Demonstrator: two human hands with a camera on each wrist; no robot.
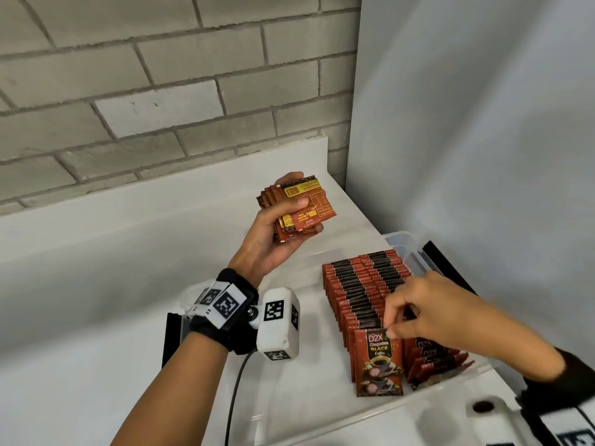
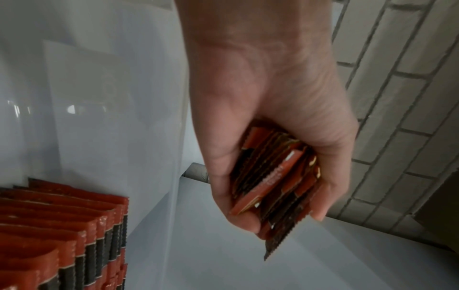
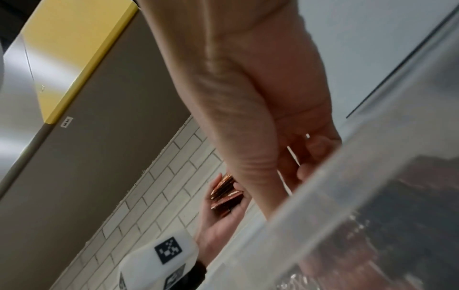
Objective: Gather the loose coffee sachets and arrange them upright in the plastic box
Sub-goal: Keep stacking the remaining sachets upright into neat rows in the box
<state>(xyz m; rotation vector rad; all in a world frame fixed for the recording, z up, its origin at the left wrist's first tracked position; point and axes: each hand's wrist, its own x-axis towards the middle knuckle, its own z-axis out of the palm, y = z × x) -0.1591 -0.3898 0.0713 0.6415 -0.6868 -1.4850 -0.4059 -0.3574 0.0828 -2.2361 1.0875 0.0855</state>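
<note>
A: At the near end of the clear plastic box (image 1: pixel 399 241), right hand (image 1: pixel 428 312) pinches the top edge of one D2X black coffee sachet (image 1: pixel 379 362) between thumb and fingertip. Sachet is upright, face toward the camera, at the front of the left packed row (image 1: pixel 360 284). Step in hand, as I read it: seating a single sachet in line.

B: Left hand?

A: Left hand (image 1: pixel 273 233) is raised beyond the box's far-left corner, fingers and thumb curled round a fanned stack of sachets (image 1: pixel 299 204), backs showing. Left wrist view confirms the wrap; edges are uneven.

B: So that stack is the supply. Next move?

A: Judgement: let go of the seated sachet once it stands against the row, then draw the next one from the stack. It calls for a light pinch and a straight push down.

B: Obstructions?

A: To the right of the seated sachet, still inside the box, a few leaning sachets (image 1: pixel 434 362) lie tilted, not upright. They probably need straightening first, or new ones will slump onto them. Box wall is close to the right wrist; right wrist view is mostly blurred wall, fingertips hidden.

B: Surroundings?

A: Box sits on a white counter (image 1: pixel 128 259); brick wall (image 1: pixel 161 91) behind the box, white panel (image 1: pixel 483 123) on its right. Black cable (image 1: pixel 233 391) runs from the left wrist camera (image 1: pixel 278 323), left of the box.
</note>
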